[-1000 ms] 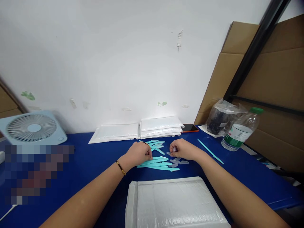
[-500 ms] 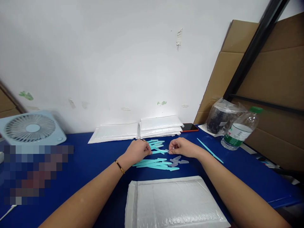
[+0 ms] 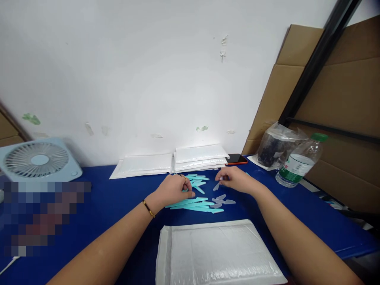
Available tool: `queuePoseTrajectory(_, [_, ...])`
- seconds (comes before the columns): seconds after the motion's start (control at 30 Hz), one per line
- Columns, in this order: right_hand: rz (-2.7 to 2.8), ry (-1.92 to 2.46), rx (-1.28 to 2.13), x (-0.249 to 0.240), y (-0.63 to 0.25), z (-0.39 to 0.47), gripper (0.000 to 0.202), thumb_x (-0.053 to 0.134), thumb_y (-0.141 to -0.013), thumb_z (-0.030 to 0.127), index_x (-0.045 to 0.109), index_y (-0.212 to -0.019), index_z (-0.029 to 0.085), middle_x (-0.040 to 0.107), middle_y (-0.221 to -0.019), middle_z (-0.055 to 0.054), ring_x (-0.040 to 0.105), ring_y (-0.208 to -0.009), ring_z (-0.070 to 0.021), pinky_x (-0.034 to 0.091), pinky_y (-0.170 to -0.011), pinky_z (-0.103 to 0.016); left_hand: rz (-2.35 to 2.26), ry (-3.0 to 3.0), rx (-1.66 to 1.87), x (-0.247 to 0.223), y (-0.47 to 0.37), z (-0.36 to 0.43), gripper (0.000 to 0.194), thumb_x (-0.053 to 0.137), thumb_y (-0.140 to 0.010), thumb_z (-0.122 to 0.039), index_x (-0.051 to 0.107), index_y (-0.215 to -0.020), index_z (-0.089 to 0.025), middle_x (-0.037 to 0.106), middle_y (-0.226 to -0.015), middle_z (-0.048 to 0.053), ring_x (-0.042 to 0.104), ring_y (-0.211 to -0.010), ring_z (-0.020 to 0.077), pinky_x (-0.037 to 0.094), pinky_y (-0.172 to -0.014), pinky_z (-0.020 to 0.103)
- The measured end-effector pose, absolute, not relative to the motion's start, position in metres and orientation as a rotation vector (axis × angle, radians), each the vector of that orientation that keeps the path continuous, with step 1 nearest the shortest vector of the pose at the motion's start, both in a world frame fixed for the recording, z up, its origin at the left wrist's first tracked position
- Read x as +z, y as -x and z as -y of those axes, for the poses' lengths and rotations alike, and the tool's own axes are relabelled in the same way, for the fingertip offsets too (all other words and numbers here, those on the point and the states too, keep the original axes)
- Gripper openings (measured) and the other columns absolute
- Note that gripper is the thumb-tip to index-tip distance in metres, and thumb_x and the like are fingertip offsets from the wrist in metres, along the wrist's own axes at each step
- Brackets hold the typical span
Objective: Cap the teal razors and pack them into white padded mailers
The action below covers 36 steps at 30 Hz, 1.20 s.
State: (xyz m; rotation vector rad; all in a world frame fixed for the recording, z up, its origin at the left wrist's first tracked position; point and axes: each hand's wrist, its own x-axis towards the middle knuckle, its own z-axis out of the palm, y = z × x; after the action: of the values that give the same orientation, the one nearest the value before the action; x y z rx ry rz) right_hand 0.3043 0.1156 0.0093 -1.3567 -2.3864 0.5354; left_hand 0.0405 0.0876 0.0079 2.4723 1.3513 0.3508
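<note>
My left hand is closed, thumb and fingers pinched at a turquoise eyebrow razor; the hand hides most of its handle. Around it lie other turquoise razors, one group behind the fingers and another group in front. To the right, my right hand pinches a small clear blade cover, its tip pointing down towards the table. Several similar loose covers lie below that hand, beside the front razors.
A white bubble mailer lies nearest me. Stacked mailers rest against the wall, with a phone alongside. A fan stands left; a water bottle and bagged dark item stand right on the blue table.
My right hand has moved right and slightly back with the clear cover, away from the razors. My left hand has shifted slightly right and towards me. The lone razor at right is now mostly covered.
</note>
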Motion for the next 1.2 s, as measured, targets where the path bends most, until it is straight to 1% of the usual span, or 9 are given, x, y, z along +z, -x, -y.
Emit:
queuePoseTrajectory(0.1, [2.511,1.315,0.54,0.003,-0.305,-0.116,0.014,0.06,-0.07,0.024,0.066,-0.082,0.019,0.061,-0.086,-0.005,0.054,-0.071,-0.0154,0.04,-0.061,-0.024,-1.268,-2.444,0.212,0.008,-0.043,-0.083,0.022,0.061,-0.068,-0.045,0.066,-0.075,-0.024,0.065,-0.074,-0.002,0.057,-0.068,0.0141,0.035,-0.057,0.022])
queuePoseTrajectory(0.2, [2.522,1.351,0.572,-0.004,-0.302,-0.118,0.01,0.061,-0.07,0.026,0.063,-0.075,0.017,0.06,-0.079,-0.004,0.053,-0.066,-0.0144,0.039,-0.057,-0.024,-1.314,-2.39,0.217,0.003,-0.044,-0.084,0.019,0.058,-0.072,-0.04,0.065,-0.072,-0.023,0.065,-0.071,-0.001,0.056,-0.066,0.0136,0.035,-0.055,0.022])
queuePoseTrajectory(0.33, [2.41,1.322,0.849,-0.002,-0.3,-0.115,0.013,0.058,-0.073,0.029,0.059,-0.077,0.017,0.06,-0.069,-0.002,0.054,-0.061,-0.0132,0.04,-0.054,-0.022,-1.362,-2.293,0.303,-0.001,-0.042,-0.088,0.023,0.053,-0.074,-0.041,0.063,-0.073,-0.021,0.064,-0.072,0.0,0.056,-0.065,0.0139,0.036,-0.053,0.022])
queuePoseTrajectory(0.47, [2.317,1.172,1.133,0.007,-0.294,-0.107,0.022,0.059,-0.073,0.036,0.059,-0.082,0.016,0.062,-0.072,-0.002,0.055,-0.061,-0.0121,0.043,-0.056,-0.023,-1.375,-2.26,0.387,-0.001,-0.042,-0.091,0.024,0.052,-0.076,-0.042,0.062,-0.075,-0.02,0.063,-0.07,0.0,0.054,-0.062,0.0129,0.035,-0.052,0.021])
queuePoseTrajectory(0.57, [2.291,1.111,1.195,0.01,-0.289,-0.104,0.025,0.061,-0.072,0.038,0.061,-0.082,0.015,0.061,-0.072,-0.002,0.054,-0.061,-0.0119,0.042,-0.056,-0.023,-1.389,-2.266,0.421,-0.002,-0.042,-0.092,0.021,0.053,-0.075,-0.04,0.061,-0.074,-0.021,0.063,-0.068,-0.002,0.053,-0.06,0.0123,0.034,-0.052,0.021])
queuePoseTrajectory(0.77, [2.218,1.092,1.216,0.008,-0.29,-0.105,0.025,0.063,-0.07,0.038,0.06,-0.078,0.015,0.058,-0.066,0.0,0.051,-0.059,-0.0107,0.04,-0.054,-0.022,-1.396,-2.275,0.412,-0.003,-0.041,-0.094,0.019,0.054,-0.075,-0.039,0.061,-0.072,-0.021,0.062,-0.066,-0.003,0.053,-0.059,0.0119,0.032,-0.051,0.021])
queuePoseTrajectory(0.93, [2.273,1.093,1.18,0.005,-0.287,-0.105,0.025,0.063,-0.071,0.038,0.061,-0.08,0.015,0.059,-0.066,0.0,0.051,-0.059,-0.0111,0.04,-0.054,-0.022,-1.406,-2.292,0.405,-0.001,-0.043,-0.091,0.02,0.054,-0.076,-0.039,0.062,-0.073,-0.021,0.063,-0.069,-0.002,0.054,-0.061,0.0125,0.033,-0.052,0.021])
queuePoseTrajectory(1.13, [2.328,1.117,0.93,-0.002,-0.268,-0.103,0.02,0.059,-0.074,0.035,0.063,-0.079,0.016,0.056,-0.063,0.002,0.049,-0.057,-0.0098,0.037,-0.052,-0.02,-1.423,-2.418,0.458,0.002,-0.053,-0.088,0.019,0.054,-0.078,-0.037,0.063,-0.076,-0.021,0.064,-0.073,-0.001,0.057,-0.069,0.0147,0.037,-0.06,0.023])
queuePoseTrajectory(1.2, [2.279,1.161,0.793,-0.001,-0.267,-0.104,0.019,0.057,-0.076,0.033,0.063,-0.082,0.016,0.057,-0.064,0.001,0.049,-0.057,-0.0103,0.038,-0.053,-0.021,-1.492,-2.459,0.556,0.002,-0.054,-0.088,0.018,0.054,-0.079,-0.036,0.063,-0.085,-0.021,0.065,-0.084,0.001,0.058,-0.079,0.0168,0.039,-0.068,0.025])
